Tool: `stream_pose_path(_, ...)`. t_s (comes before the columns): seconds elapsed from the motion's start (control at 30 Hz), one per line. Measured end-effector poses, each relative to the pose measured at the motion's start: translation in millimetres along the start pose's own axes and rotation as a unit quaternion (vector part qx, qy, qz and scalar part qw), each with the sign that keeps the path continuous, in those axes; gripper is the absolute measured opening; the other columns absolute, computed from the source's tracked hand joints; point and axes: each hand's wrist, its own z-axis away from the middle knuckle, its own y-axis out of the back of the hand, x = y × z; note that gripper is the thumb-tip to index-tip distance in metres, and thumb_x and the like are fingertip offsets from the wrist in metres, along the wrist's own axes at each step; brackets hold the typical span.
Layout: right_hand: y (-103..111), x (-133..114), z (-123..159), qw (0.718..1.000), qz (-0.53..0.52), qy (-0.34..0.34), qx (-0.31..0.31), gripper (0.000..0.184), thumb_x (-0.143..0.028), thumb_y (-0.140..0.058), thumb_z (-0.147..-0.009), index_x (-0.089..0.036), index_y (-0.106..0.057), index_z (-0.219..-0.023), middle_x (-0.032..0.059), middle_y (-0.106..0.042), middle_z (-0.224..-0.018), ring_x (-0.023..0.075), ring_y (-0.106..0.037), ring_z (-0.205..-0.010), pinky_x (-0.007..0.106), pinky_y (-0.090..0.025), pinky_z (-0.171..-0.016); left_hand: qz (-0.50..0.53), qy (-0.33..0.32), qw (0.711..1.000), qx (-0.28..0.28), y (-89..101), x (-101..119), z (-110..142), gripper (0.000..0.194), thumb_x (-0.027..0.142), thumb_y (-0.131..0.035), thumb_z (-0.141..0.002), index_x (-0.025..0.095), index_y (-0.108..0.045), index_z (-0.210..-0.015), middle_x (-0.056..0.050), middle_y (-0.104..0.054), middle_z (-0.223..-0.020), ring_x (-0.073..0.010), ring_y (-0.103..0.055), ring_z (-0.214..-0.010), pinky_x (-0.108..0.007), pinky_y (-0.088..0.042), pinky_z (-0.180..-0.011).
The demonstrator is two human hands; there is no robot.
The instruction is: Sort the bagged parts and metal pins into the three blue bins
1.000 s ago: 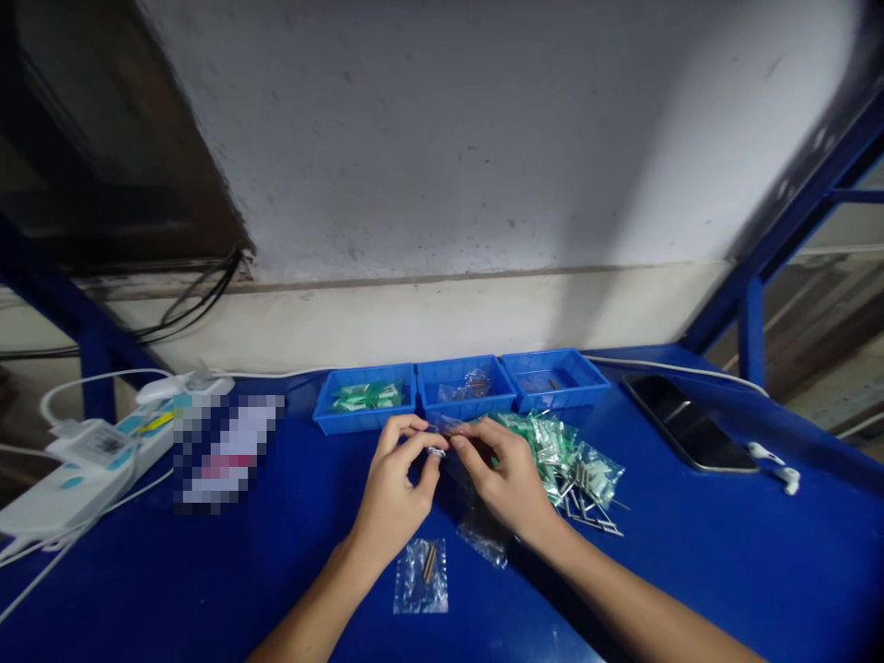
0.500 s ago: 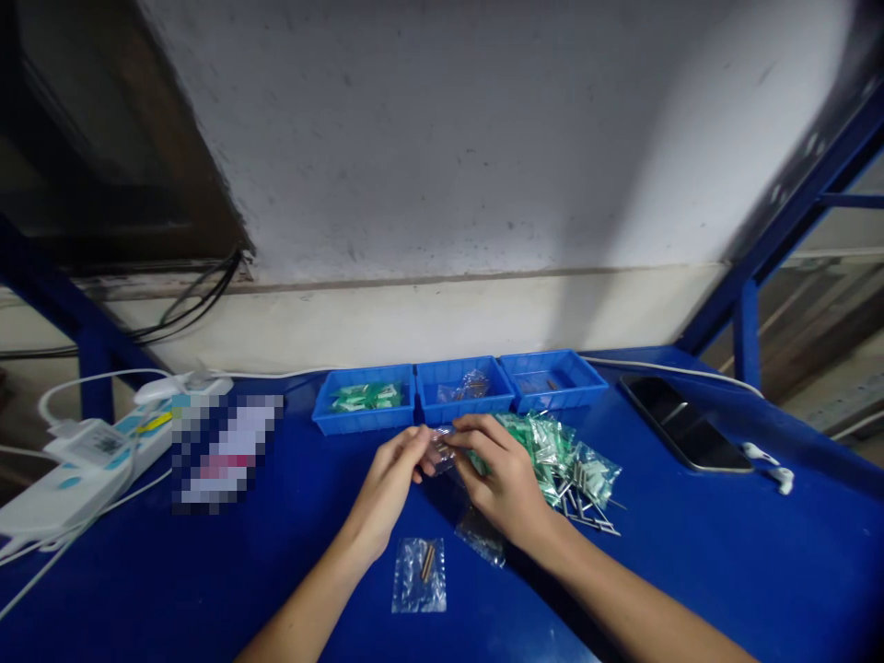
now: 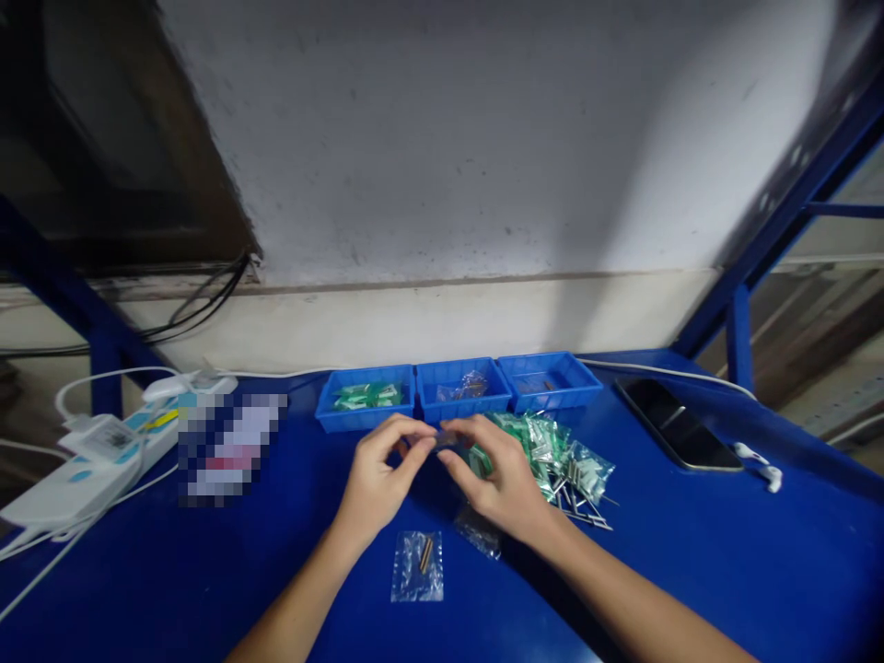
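Blue table [image 3: 207, 562]. Three blue trays [image 3: 464, 406] are lined up along its back. A heap of green packets and metal pins [image 3: 542, 447] is partly covered by the right hand [image 3: 507, 474], which is curled; whether anything is gripped by it cannot be told. The left hand [image 3: 377, 471] is pinched at the fingertips. Nearer, a clear bag [image 3: 417, 582] with brownish rods [image 3: 425, 555] is laid flat. A small dark item [image 3: 446, 442], blurred, is held by the left hand, between both hands.
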Motion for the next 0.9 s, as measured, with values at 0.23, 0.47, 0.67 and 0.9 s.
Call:
stream_pose_path(0.23, 33.3, -7.4, -5.6, 0.965, 0.106, 0.127, 0.204, 0.028, -0.009, -0.053, -0.080, -0.025, -0.057, -0.103, 0.0049, -0.064, -0.090, 0.0186, -0.060, -0.081, 0.035, -0.049, -0.070, -0.046, 0.062, 0.993, -0.085, 4.1, 3.6, -1.9, 0.029, 0.034, -0.055, -0.083, 0.021, -0.056, -0.108, -0.005, -0.061, -0.093, -0.0161, -0.058, -0.079, -0.026, -0.044, -0.063)
stream_pose_path(0.47, 32.0, 33.1, -20.0, 0.958, 0.243, 0.044, 0.143, 0.034, -0.016, -0.052, -0.082, -0.019, -0.053, -0.116, 0.0149, -0.052, -0.114, 0.0294, -0.047, -0.107, 0.050, -0.043, -0.086, -0.189, 0.020, 0.974, -0.119, -7.6, -3.8, 6.2, 0.014, 0.030, -0.050, -0.084, 0.023, -0.062, -0.086, -0.001, -0.060, -0.082, -0.0141, -0.053, -0.067, -0.025, -0.039, -0.061)
stream_pose_path(0.67, 14.6, 21.3, -9.8, 0.982, 0.185, 0.023, 0.031, 0.014, -0.017, -0.048, -0.086, -0.020, -0.060, -0.092, 0.0081, -0.058, -0.090, 0.0229, -0.051, -0.089, 0.039, -0.044, -0.078, -0.254, 0.027, 0.960, -0.114, -21.6, -13.3, 13.1, 0.031, 0.035, -0.041, -0.089, 0.021, -0.060, -0.070, -0.002, -0.058, -0.072, -0.0168, -0.055, -0.069, -0.027, -0.038, -0.064)
stream_pose_path(0.9, 4.7, 14.4, -5.6, 0.986, 0.152, -0.016, -0.073, 0.026, -0.023, -0.039, -0.093, -0.019, -0.059, -0.076, 0.0050, -0.057, -0.075, 0.0178, -0.050, -0.074, 0.033, -0.041, -0.071, -0.381, 0.024, 0.918, -0.110, -27.0, -20.0, 18.4, 0.031, 0.037, -0.058, -0.079, 0.029, -0.060, -0.108, -0.009, -0.054, -0.121, -0.0331, -0.041, -0.114, -0.048, -0.036, -0.086)
